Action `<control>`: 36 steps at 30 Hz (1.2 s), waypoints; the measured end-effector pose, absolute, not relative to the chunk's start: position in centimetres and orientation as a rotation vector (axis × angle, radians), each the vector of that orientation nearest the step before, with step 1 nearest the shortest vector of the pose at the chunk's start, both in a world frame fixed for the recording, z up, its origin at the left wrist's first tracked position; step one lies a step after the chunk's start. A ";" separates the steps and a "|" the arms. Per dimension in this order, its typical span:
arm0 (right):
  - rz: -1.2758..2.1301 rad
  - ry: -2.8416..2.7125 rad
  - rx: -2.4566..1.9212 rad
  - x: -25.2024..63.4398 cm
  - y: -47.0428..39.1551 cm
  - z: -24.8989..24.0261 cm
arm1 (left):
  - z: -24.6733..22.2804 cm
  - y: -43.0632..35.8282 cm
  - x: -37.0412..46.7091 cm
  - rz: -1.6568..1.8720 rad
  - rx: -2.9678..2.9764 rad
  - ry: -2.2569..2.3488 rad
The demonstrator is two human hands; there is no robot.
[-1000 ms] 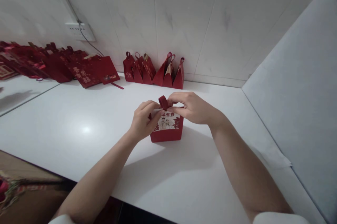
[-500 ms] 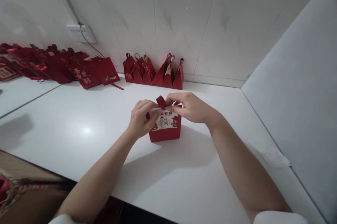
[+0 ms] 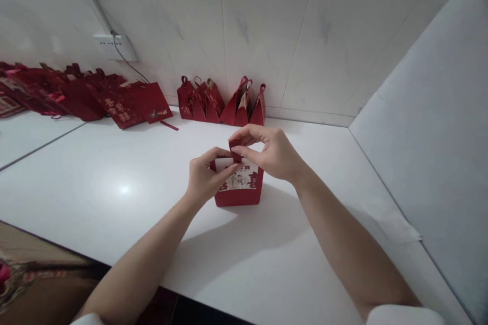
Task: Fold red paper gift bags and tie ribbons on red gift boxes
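A red gift box with a white printed picture on its front stands upright on the white table. From its top rises a dark red ribbon. My right hand pinches this ribbon between thumb and fingers, just above the box. On the other side, my left hand is closed around the top edge of the box, thumb in front and fingers behind. The back of the box top is hidden by my hands.
Several small red boxes with ribbon loops stand in a row against the tiled wall. More red boxes crowd the back left. A socket strip with a cable hangs above them. A white panel rises on the right.
My right hand has moved slightly left and up and now grips the ribbon loop, which stood free above the fingers before. My left hand stays at the box top.
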State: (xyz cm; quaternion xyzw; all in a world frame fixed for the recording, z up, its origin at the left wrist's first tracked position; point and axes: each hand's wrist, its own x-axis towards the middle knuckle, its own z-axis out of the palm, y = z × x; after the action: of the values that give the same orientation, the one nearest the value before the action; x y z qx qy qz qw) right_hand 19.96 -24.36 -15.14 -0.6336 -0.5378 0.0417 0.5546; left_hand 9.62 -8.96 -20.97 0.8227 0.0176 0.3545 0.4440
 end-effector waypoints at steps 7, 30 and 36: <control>0.000 -1.215 -1.529 19.6 -24.4 -15.1 | -20.9 -8.8 9.6 0.843 2.030 0.054; -0.052 -1.431 -1.629 19.3 -24.6 -14.8 | -20.4 -8.7 9.2 0.878 1.991 -0.109; -0.019 -1.361 -1.623 19.3 -24.6 -15.0 | -20.2 -7.9 9.5 0.775 2.059 -0.096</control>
State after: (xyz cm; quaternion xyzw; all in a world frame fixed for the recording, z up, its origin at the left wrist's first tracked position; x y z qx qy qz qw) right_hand 19.34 -24.58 -14.95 -0.6682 -0.5601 -0.0077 0.4896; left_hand 9.49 -7.89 -20.16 0.8338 -0.0387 0.3137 0.4526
